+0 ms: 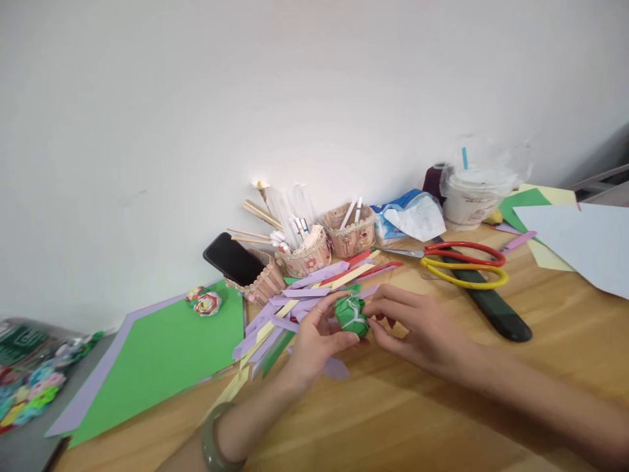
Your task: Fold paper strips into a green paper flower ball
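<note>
Between my two hands, above the wooden table, is a green folded-paper ball (350, 314) with pale white-lilac lines. My left hand (319, 337) wraps its fingers and thumb round the ball's left side. My right hand (410, 324) has thumb and fingertips pinched together at the ball's right edge; whatever lies between those fingertips is too small to make out. Just behind and left of the ball lies a pile of lilac, yellow, red and green paper strips (265, 331).
Red and yellow-handled scissors (464, 264) lie over a black-handled tool (501, 314) at right. Decorated baskets (304, 259) and a phone (233, 259) stand behind. Green paper (167, 357) holds small paper balls (207, 303). A lidded cup (472, 200) stands back right.
</note>
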{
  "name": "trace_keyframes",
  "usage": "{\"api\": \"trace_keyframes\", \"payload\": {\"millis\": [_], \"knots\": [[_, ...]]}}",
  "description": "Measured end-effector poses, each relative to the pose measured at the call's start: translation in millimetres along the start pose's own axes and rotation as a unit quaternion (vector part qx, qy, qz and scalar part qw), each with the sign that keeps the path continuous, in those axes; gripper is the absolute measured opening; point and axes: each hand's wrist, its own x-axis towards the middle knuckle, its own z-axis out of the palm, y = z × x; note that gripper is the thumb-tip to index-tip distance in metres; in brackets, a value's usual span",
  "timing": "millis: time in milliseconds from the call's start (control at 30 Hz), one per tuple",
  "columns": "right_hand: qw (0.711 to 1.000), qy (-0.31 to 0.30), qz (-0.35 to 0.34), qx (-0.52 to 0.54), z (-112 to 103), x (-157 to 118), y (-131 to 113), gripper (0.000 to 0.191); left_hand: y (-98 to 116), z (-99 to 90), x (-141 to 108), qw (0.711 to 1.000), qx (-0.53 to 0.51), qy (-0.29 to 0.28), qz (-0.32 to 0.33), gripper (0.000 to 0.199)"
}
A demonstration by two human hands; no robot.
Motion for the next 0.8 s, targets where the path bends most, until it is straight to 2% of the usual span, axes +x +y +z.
{"api": "trace_keyframes", "payload": {"millis": [200,433,533,700,800], "knots": [[1.000,0.004,-0.023,-0.006,-0.9,-0.6,2.8,0.013,2.0,2.5,-0.1,1.000,-0.007,0.009,-0.008,0.055],[1.000,-0.015,-0.006,-0.005,-2.2,-0.3,0.6,0.013,2.8,3.7,-0.1,1.000,-0.007,0.011,-0.014,0.056],[0.999,-0.030,0.013,0.027,-5.7,1.6,-1.8,0.016,2.1,2.4,-0.1,1.000,0.001,0.015,-0.014,0.058],[0.986,-0.065,0.092,0.123,-12.8,6.9,-4.0,0.020,3.8,1.3,0.2,1.000,0.000,0.017,-0.019,0.058],[0.984,-0.066,0.103,0.133,-10.6,7.4,-1.4,0.017,5.7,2.7,-0.2,0.999,-0.005,0.030,-0.029,0.060]]}}
